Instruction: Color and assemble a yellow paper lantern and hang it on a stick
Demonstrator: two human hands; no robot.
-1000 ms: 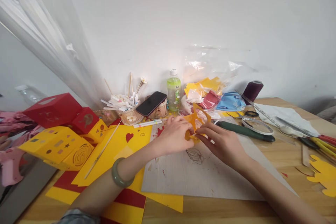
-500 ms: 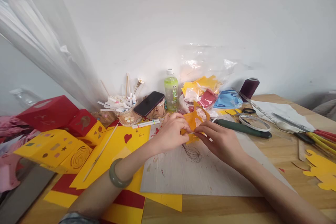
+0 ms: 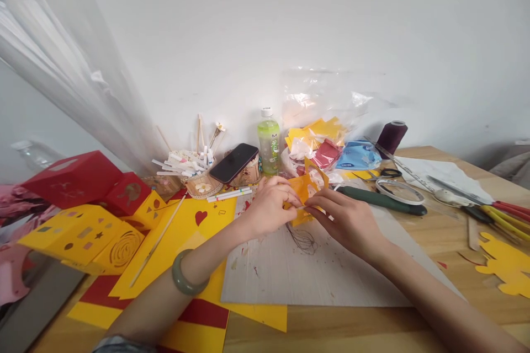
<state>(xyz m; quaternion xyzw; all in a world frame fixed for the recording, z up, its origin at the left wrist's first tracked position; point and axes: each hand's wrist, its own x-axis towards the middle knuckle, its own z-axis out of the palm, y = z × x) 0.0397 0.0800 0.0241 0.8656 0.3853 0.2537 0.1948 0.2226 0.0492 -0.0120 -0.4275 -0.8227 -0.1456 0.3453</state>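
Between my hands, over the grey board [image 3: 331, 281], stands a folded yellow paper piece with cut-outs [image 3: 304, 190]. My left hand [image 3: 273, 201] is closed at its left side, thumb and fingers pinched together. From the other side my right hand [image 3: 345, 218] pinches at the same front edge, its fingertips almost meeting those of the left. A loose tangle of dark thread [image 3: 304, 240] hangs below the paper onto the board. Anything small between the fingertips is too tiny to make out.
Red paper boxes [image 3: 78, 176] and yellow boxes [image 3: 78, 234] stand at left beside yellow sheets [image 3: 161, 248]. Behind are a phone [image 3: 234, 162], a green bottle [image 3: 269, 143] and a thread spool [image 3: 391, 139]. A dark green tool [image 3: 381, 200], tape ring [image 3: 399, 191] and scissors [image 3: 505, 212] lie at right.
Both hands keep their pinch on the yellow paper with hardly any movement. The whole view has shifted very slightly.
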